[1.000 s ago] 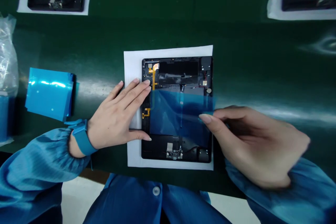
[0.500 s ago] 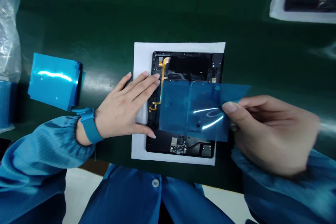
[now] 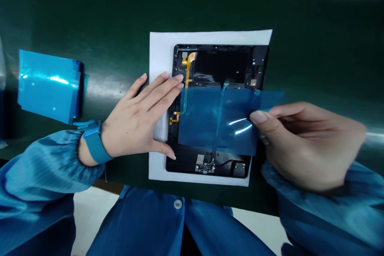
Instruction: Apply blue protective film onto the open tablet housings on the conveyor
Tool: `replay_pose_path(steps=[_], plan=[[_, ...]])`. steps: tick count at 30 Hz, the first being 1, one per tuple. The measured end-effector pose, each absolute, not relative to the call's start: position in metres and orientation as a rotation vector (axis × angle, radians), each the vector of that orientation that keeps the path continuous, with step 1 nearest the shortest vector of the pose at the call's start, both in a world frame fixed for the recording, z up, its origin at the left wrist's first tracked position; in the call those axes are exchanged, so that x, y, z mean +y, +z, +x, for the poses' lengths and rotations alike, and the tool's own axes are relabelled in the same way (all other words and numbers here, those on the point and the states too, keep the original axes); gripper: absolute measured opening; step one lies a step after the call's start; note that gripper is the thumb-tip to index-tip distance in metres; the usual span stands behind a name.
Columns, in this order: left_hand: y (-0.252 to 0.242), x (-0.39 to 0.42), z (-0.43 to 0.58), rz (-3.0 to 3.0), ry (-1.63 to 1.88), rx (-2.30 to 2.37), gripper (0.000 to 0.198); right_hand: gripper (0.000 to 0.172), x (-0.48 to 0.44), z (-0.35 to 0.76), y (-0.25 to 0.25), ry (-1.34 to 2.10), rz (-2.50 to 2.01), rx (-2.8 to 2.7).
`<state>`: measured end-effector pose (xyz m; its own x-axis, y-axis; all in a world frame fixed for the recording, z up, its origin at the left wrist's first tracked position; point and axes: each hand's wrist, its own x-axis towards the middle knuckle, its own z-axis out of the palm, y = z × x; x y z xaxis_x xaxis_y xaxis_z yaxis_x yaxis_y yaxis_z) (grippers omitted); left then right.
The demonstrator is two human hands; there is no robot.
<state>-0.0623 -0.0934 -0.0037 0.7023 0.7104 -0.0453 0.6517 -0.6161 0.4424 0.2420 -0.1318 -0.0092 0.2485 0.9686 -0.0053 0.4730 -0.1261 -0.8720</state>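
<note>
Pinch grip, right hand [image 3: 309, 144]: thumb and curled fingers closed on the right edge of a translucent blue film [image 3: 201, 116]. Left hand [image 3: 132, 122] holds nothing that I can see; palm down, fingers spread, tips at the left rim of a black casing [image 3: 186, 153], thumb by its near left corner.

Head view, my only feed. Film lies across the middle and near part of the casing, inner parts showing through it. Right end runs out past the casing's right side and looks bowed up at the pinch. Whether the left end touches what is under it, I can't tell.

Handling, my judgement: very light, limp, slick-faced; likely to crease or slide sooner than tear. I would hold it by an edge or corner, as at the right now, and keep off the middle.

Heading: long axis seems to run left to right, crosswise to the casing, whose own length runs near to far. Far right corner points out right, beyond the rim.

Around it: white sheet [image 3: 160, 50] under the casing; orange flex cable [image 3: 187, 73] along the casing's left side, small circuit board [image 3: 205, 168] at its near end. Stack of blue sheets [image 3: 48, 84] well left, on the green table [image 3: 120, 16].
</note>
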Motion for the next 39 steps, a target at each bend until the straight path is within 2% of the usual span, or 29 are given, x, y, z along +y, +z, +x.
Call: replay_pose_path(steps=[6,14,39], plan=[[-0.0040,-0.0932,-0.0624,2.488,0.215,1.035,0.115,0.013,-0.1318,0.2419,-0.0085,0.773,-1.722,-1.354],[-0.0020,-0.0930,-0.0629,2.586,0.066,1.057,0.120,0.013,-0.1344,0.2438,-0.0107,0.783,-1.703,-1.343],[-0.0058,-0.0941,-0.0642,2.611,0.128,1.051,0.123,0.015,-0.1358,0.2457,-0.0116,0.765,-1.689,-1.355]])
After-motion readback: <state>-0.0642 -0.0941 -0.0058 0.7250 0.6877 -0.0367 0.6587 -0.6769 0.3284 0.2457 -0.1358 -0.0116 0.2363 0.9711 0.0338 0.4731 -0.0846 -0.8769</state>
